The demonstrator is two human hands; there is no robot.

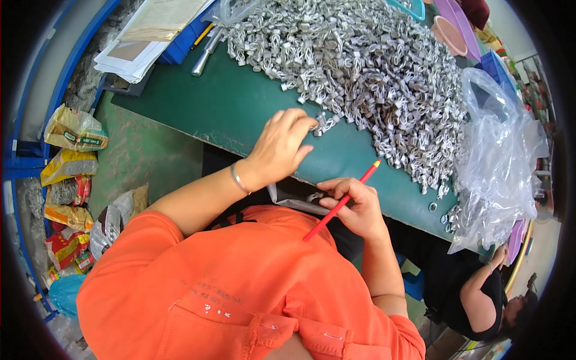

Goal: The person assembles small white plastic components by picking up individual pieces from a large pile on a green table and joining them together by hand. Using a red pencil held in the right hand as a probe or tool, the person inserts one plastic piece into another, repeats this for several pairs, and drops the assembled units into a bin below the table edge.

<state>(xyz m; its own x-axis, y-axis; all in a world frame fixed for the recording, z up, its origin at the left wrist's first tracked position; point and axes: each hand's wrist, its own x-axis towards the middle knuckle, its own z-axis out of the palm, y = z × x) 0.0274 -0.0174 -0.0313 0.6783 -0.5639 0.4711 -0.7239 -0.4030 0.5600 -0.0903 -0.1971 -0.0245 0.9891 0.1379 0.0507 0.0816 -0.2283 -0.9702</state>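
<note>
Pencil (pixel 342 203) in right hand (pixel 355 207)

Left hand (pixel 281 147) touches metal clips (pixel 360 66); right hand (pixel 355 207) grips red pencil (pixel 341 203).

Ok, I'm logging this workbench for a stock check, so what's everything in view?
Metal clips: a large heap, silver, across the green table top.
Plastic bag: one, clear, right of the heap.
Papers: a stack, white, table's far left corner.
Printed bags: several, yellow and red, on the floor, left.
Another person: one, dark top, lower right.
Pencil: one, red, in the right hand.
Left hand: at the heap's edge, fingers on clips.
Right hand: at the table's near edge.
</note>
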